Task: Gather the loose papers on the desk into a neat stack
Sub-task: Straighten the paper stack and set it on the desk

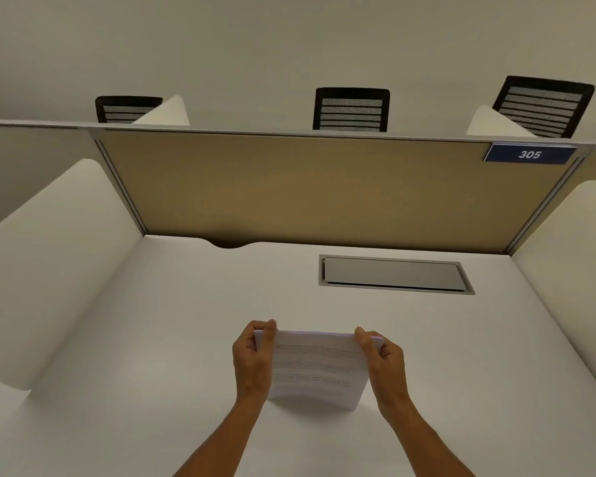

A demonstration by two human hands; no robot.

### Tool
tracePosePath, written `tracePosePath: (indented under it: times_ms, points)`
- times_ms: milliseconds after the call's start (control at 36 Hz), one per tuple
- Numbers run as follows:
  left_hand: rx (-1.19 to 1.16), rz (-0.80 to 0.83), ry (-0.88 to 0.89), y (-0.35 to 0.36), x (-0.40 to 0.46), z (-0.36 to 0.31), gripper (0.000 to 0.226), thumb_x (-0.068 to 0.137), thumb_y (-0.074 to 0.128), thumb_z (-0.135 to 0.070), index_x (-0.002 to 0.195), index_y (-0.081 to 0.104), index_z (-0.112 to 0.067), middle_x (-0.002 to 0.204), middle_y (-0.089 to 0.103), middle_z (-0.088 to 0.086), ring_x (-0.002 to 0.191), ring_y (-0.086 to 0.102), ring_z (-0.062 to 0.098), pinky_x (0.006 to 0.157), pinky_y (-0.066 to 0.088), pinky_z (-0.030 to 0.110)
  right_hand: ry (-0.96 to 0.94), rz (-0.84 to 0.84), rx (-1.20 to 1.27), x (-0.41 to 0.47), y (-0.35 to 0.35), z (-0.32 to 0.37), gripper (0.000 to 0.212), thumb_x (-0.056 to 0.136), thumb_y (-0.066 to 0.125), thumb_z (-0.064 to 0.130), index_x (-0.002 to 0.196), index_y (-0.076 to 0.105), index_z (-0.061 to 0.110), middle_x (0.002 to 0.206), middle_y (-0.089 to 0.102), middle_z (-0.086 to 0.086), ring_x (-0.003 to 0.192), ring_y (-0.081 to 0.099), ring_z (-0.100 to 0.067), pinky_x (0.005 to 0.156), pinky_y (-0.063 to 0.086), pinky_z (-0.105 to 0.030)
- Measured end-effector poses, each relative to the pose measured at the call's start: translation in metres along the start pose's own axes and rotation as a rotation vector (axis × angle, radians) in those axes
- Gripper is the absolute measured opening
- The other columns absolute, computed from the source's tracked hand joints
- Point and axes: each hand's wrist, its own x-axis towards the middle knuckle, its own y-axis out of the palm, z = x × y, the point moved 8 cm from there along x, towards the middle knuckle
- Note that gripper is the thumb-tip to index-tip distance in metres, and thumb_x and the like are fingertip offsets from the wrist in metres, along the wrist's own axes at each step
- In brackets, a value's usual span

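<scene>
Left hand [253, 359] and right hand [382, 359] grip a paper stack [319, 366], seemingly standing on edge near the white table's [152, 339] front edge; tan partition [289, 187] behind.

A tan fabric partition [324, 187] closes off the far side of the carrel, framed in pale metal. At its upper right corner hangs a blue number plate [529, 154] reading 305 in white. Set into the white surface just near of the partition, right of centre, is a grey metal cable hatch [394, 274], its lid down. A curved cut-out [228, 243] notches the far edge to the left of it. White rounded side panels [52, 263] rise on the left and right (the right one only partly in view). Beyond the partition stand three black mesh-backed chairs [351, 110], well apart, against a plain wall.
</scene>
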Motion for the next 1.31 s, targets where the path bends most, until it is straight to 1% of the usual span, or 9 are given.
tracePosePath:
  times_ms: [56, 250, 333, 528, 667, 806, 917, 1028, 1306]
  points:
    - [-0.018, -0.004, -0.018, 0.000, 0.001, 0.002, 0.045, 0.084, 0.051, -0.062, 0.069, 0.062, -0.022, 0.069, 0.065, 0.007, 0.061, 0.056, 0.005, 0.057, 0.043, 0.024, 0.001, -0.004, -0.006, 0.000, 0.000, 0.000, 0.045, 0.082, 0.056, 0.058, 0.049, 0.052, 0.028, 0.055, 0.053, 0.012, 0.053, 0.049, 0.000, 0.049, 0.042, -0.020]
    - [-0.041, 0.026, -0.020, 0.005, 0.001, -0.001, 0.044, 0.097, 0.036, -0.038, 0.067, 0.060, -0.018, 0.070, 0.067, 0.001, 0.062, 0.058, 0.006, 0.062, 0.042, 0.028, 0.006, 0.001, 0.002, 0.001, 0.000, -0.001, 0.045, 0.080, 0.057, 0.057, 0.047, 0.051, 0.028, 0.056, 0.053, 0.010, 0.054, 0.051, -0.001, 0.050, 0.043, -0.020]
    - [-0.070, 0.023, -0.020, 0.004, 0.000, -0.005, 0.042, 0.095, 0.035, -0.039, 0.068, 0.060, -0.019, 0.071, 0.068, 0.001, 0.064, 0.059, 0.007, 0.060, 0.043, 0.025, 0.012, -0.002, -0.001, 0.001, 0.001, -0.002, 0.046, 0.079, 0.057, 0.058, 0.047, 0.051, 0.027, 0.056, 0.054, 0.009, 0.054, 0.052, -0.001, 0.049, 0.044, -0.021]
    - [0.004, 0.069, 0.027, 0.003, -0.003, -0.005, 0.033, 0.076, 0.068, -0.055, 0.073, 0.064, -0.023, 0.070, 0.066, -0.006, 0.063, 0.060, 0.002, 0.053, 0.049, 0.018, 0.023, -0.009, -0.010, 0.002, -0.002, -0.007, 0.046, 0.080, 0.056, 0.060, 0.049, 0.055, 0.027, 0.058, 0.057, 0.007, 0.055, 0.054, -0.002, 0.050, 0.046, -0.021]
    - [-0.013, 0.043, 0.000, -0.001, 0.000, -0.004, 0.030, 0.078, 0.068, -0.049, 0.067, 0.068, -0.021, 0.063, 0.066, -0.006, 0.059, 0.056, 0.000, 0.052, 0.043, 0.016, 0.035, -0.032, 0.002, 0.004, -0.003, -0.006, 0.049, 0.084, 0.059, 0.056, 0.047, 0.046, 0.027, 0.056, 0.051, 0.013, 0.053, 0.049, -0.002, 0.049, 0.045, -0.018]
    - [-0.040, 0.193, 0.051, 0.003, -0.003, -0.009, 0.036, 0.067, 0.074, -0.044, 0.092, 0.065, -0.020, 0.088, 0.070, 0.001, 0.079, 0.068, 0.016, 0.059, 0.057, 0.023, 0.034, -0.043, -0.012, 0.005, -0.006, -0.014, 0.052, 0.097, 0.059, 0.039, 0.047, 0.048, 0.028, 0.058, 0.055, 0.013, 0.054, 0.052, 0.000, 0.050, 0.043, -0.019]
    - [0.017, 0.192, 0.043, 0.001, -0.004, -0.007, 0.030, 0.064, 0.080, -0.044, 0.086, 0.068, -0.028, 0.086, 0.072, -0.004, 0.079, 0.068, 0.013, 0.058, 0.056, 0.019, 0.020, -0.055, -0.008, 0.006, -0.008, -0.013, 0.051, 0.096, 0.059, 0.039, 0.048, 0.048, 0.027, 0.059, 0.056, 0.013, 0.054, 0.053, 0.000, 0.049, 0.047, -0.017]
    - [0.044, 0.156, 0.021, -0.002, -0.003, -0.007, 0.010, 0.077, 0.072, -0.036, 0.072, 0.073, -0.027, 0.072, 0.073, -0.004, 0.067, 0.066, 0.006, 0.054, 0.052, 0.017, 0.020, -0.044, -0.011, 0.007, -0.006, -0.014, 0.049, 0.097, 0.059, 0.037, 0.050, 0.051, 0.026, 0.062, 0.060, 0.010, 0.056, 0.055, -0.001, 0.052, 0.048, -0.017]
    - [-0.028, 0.132, -0.067, -0.003, -0.003, -0.002, 0.035, 0.091, 0.047, -0.031, 0.071, 0.073, -0.019, 0.071, 0.070, 0.005, 0.065, 0.061, 0.009, 0.059, 0.046, 0.027, -0.001, 0.010, 0.013, 0.005, 0.001, -0.007, 0.042, 0.091, 0.058, 0.040, 0.052, 0.055, 0.024, 0.066, 0.064, 0.005, 0.059, 0.061, -0.004, 0.053, 0.051, -0.019]
